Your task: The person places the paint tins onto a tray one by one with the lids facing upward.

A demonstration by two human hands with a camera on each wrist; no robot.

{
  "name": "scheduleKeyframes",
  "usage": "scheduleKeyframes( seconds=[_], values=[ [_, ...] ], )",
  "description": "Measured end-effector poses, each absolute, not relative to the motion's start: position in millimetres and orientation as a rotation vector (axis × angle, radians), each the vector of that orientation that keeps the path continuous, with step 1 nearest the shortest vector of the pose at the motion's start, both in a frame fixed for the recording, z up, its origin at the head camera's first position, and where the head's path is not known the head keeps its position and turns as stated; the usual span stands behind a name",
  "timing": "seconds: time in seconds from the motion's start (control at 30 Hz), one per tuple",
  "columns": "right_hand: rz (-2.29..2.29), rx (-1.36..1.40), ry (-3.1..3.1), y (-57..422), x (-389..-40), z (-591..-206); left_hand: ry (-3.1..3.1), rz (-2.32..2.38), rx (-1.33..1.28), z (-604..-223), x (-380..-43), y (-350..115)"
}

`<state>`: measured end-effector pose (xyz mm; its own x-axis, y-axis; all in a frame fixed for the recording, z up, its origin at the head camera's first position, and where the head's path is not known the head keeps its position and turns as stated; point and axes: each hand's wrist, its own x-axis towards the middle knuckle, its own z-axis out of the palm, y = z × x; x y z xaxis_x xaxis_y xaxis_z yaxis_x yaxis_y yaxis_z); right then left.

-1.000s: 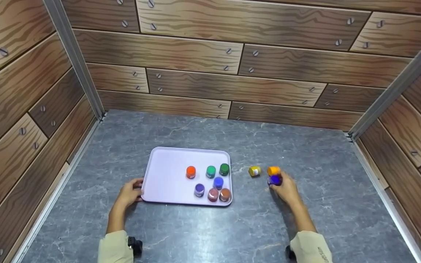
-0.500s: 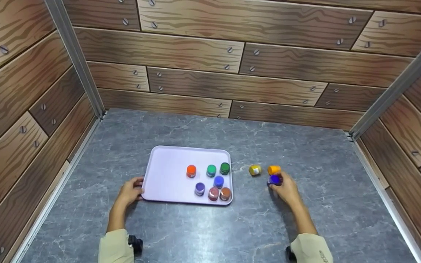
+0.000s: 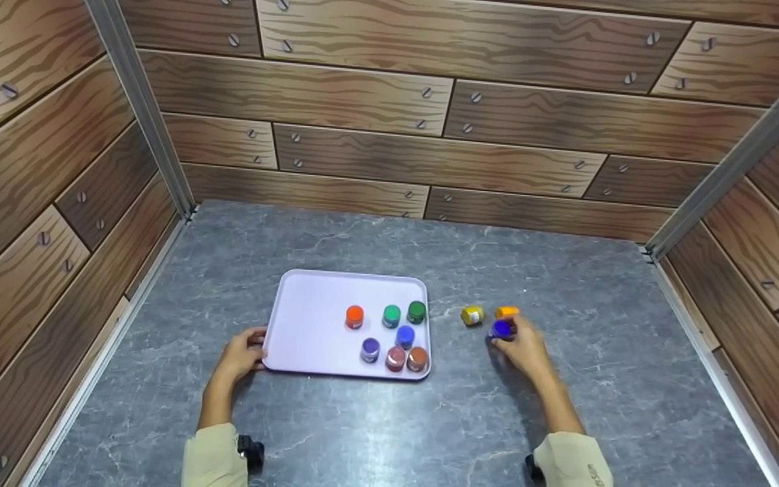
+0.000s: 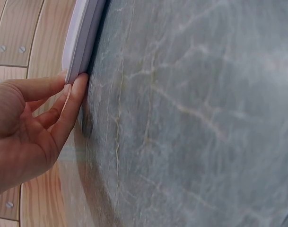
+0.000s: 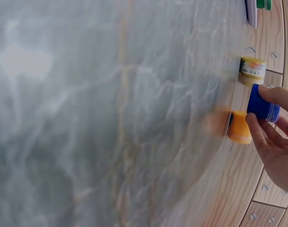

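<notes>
My right hand pinches a dark blue paint jar between thumb and fingers; in the right wrist view the jar looks slightly raised off the grey tabletop. Close behind it stands an orange paint jar, partly hidden by my fingers. A yellow paint jar sits to their left. With thumb above and fingers beneath, my left hand grips the near left corner of a pale lilac tray. Several paint jars stand in the tray's right half, among them an orange-red one and a purple one.
Also in the tray are a light green jar, a dark green jar, a blue jar and two reddish-brown jars near the right front corner. Wood-patterned walls with metal corner posts enclose the grey marbled tabletop.
My right hand has shifted slightly left with the dark blue jar, apart from the orange one. My left hand and the tray stay in place.
</notes>
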<state>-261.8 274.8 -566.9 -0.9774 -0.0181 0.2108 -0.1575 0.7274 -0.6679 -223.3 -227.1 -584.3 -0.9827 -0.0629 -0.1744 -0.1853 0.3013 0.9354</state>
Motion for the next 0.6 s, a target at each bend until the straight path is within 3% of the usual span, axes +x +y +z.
scheduleKeyframes(
  seconds=[0.6],
  values=[
    [1.138, 0.227, -2.711, 242, -270, -546, 2.42, 1.816, -0.235, -585, -224, -228]
  ],
)
